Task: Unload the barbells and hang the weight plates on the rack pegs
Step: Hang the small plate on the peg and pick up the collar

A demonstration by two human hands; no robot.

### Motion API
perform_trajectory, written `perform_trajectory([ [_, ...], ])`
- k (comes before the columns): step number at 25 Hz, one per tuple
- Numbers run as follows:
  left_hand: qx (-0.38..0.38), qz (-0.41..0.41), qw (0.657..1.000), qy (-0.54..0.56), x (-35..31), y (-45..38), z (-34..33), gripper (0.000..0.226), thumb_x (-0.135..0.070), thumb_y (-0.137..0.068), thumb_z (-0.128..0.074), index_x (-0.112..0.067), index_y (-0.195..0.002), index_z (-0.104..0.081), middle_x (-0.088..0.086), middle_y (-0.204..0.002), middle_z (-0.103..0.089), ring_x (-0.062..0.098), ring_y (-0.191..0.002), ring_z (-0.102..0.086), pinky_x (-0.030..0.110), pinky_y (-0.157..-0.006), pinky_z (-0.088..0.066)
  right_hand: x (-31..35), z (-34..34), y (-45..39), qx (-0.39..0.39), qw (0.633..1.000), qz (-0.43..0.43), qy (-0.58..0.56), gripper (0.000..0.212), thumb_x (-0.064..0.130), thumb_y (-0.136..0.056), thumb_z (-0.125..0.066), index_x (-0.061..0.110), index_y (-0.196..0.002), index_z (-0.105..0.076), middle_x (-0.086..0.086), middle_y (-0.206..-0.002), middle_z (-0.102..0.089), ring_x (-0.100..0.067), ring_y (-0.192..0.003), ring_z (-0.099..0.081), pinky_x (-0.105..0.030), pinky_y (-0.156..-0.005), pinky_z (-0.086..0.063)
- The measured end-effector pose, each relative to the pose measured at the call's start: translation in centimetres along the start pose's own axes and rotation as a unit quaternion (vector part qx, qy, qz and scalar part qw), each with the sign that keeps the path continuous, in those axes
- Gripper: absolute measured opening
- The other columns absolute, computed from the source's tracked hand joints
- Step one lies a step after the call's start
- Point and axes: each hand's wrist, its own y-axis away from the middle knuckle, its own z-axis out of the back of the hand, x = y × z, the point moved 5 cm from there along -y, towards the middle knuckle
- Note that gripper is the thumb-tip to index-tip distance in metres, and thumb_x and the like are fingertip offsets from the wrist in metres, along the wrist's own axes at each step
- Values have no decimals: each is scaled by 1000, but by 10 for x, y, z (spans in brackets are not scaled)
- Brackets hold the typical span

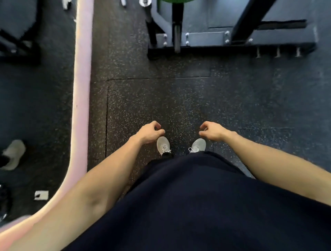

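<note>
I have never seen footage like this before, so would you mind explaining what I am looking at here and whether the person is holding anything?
There is no machine: a person wears a camera on the head, looking straight down. The two bare forearms reach forward. The left hand and right hand hang with fingers loosely curled and hold nothing. Below them are the grey shoes and dark clothing. The surface is speckled rubber gym floor. At the top stands the bolted steel base of a rack, with the edge of a green weight plate just showing above it. A pale pink strip runs along the left.
</note>
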Motion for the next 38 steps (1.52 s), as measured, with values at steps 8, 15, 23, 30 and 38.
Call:
perform_trajectory([
  [8,-56,-64,996,5,-56,-14,77,55,-48,-89,-60,-27,-137,-43,10,-133,-55,27,-115,-57,39,-101,-45,21,73,25,-100,991,28,-82,53,33,-94,-57,16,-141,-39,-11,-140,-51,-27,-124,-52,-38,-104,-42],
  [15,-190,-161,968,33,-163,13,202,56,-52,-88,-60,-31,-136,-42,5,-119,-58,24,-105,-57,36,-92,-46,75,197,60,-208,966,107,-108,56,33,-94,-56,26,-144,-33,-8,-145,-44,-26,-121,-53,-40,-104,-43],
  [23,-304,-285,907,58,-264,87,342,58,-49,-82,-68,-33,-132,-44,4,-109,-61,18,-90,-63,30,-74,-51,139,346,144,-350,915,189,-66,64,34,-92,-59,25,-147,-28,-10,-145,-43,-28,-128,-47,-37,-105,-38],
  [30,-424,-361,830,15,-329,183,432,57,-46,-83,-70,-27,-131,-45,4,-116,-56,23,-109,-54,41,-99,-45,191,446,236,-445,855,262,-51,65,31,-92,-60,24,-148,-28,-11,-149,-39,-31,-128,-47,-39,-106,-39],
  [38,-529,-407,743,-52,-400,296,508,61,-42,-81,-73,-24,-133,-46,10,-119,-60,29,-108,-57,35,-93,-45,237,537,336,-527,785,325,-9,66,30,-88,-65,23,-146,-33,-7,-144,-44,-26,-131,-45,-40,-107,-39],
])
